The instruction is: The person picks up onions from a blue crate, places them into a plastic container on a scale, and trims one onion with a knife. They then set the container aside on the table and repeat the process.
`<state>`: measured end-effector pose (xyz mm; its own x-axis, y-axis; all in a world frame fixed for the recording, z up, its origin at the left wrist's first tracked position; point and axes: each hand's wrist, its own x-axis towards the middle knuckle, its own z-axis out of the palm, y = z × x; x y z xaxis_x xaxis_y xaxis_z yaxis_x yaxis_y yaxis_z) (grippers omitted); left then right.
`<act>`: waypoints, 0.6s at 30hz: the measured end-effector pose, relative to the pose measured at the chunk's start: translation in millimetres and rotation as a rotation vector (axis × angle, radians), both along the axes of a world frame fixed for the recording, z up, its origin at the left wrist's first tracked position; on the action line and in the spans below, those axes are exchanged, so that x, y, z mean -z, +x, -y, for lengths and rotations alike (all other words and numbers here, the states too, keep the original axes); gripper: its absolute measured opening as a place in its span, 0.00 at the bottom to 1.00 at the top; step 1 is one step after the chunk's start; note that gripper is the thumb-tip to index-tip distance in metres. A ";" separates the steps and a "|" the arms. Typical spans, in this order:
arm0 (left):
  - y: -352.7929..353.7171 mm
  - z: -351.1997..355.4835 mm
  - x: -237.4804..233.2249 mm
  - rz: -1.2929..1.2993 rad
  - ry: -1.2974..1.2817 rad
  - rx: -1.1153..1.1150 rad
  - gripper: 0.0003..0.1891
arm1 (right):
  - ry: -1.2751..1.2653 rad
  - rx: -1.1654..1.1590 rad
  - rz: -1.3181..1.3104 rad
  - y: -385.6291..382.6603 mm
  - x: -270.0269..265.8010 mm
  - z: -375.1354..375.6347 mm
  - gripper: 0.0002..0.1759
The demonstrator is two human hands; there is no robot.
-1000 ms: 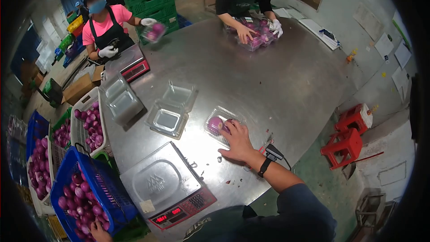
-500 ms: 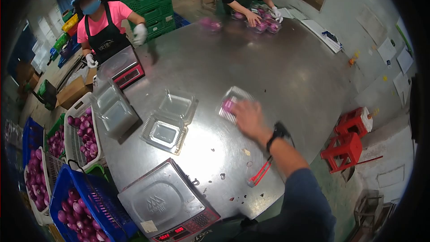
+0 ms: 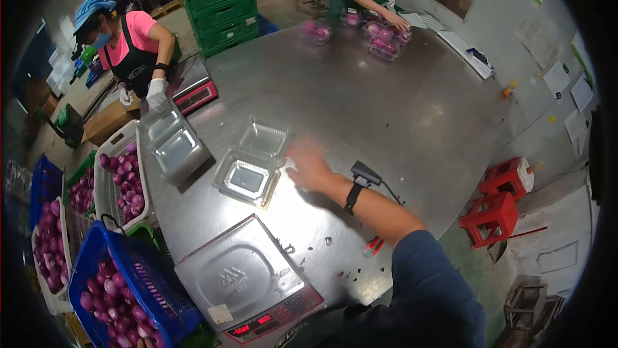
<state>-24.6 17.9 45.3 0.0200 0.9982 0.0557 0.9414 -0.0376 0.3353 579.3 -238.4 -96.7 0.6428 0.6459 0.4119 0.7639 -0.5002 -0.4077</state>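
Observation:
My right hand (image 3: 310,166), blurred by motion, is just right of the open clear clamshell containers (image 3: 248,174); its thumb looks apart from the fingers and nothing shows in it. At the bottom edge, what look like fingertips of my left hand (image 3: 147,343) show at the onions (image 3: 116,303) in the blue basket (image 3: 145,283); the rest is out of view. A scale (image 3: 238,277) with a lit red display lies near me. Another stack of clear containers (image 3: 175,148) stands left of the open ones. A red-handled tool (image 3: 373,246) lies near the table's front edge.
Across the metal table (image 3: 335,90), a co-worker in pink (image 3: 138,39) has a gloved hand at the container stack, beside a second scale (image 3: 193,84). Another person's hand (image 3: 397,21) touches packed onions (image 3: 384,47). A black device (image 3: 365,173) with a cable lies beside my wrist.
My right hand has moved left, away from where it was on a packed container, which is gone from that spot. The co-worker in pink has lowered a hand to the container stack.

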 end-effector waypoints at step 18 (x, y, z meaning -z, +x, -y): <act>-23.9 -14.3 16.8 -0.053 0.021 0.103 0.22 | -0.546 -0.313 -0.284 -65.8 37.8 -151.5 0.17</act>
<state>-48.5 32.2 28.5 0.1258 0.9894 0.0730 0.9485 -0.1415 0.2835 513.5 -86.9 -134.5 0.4269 0.8858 -0.1820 0.8070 -0.4640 -0.3653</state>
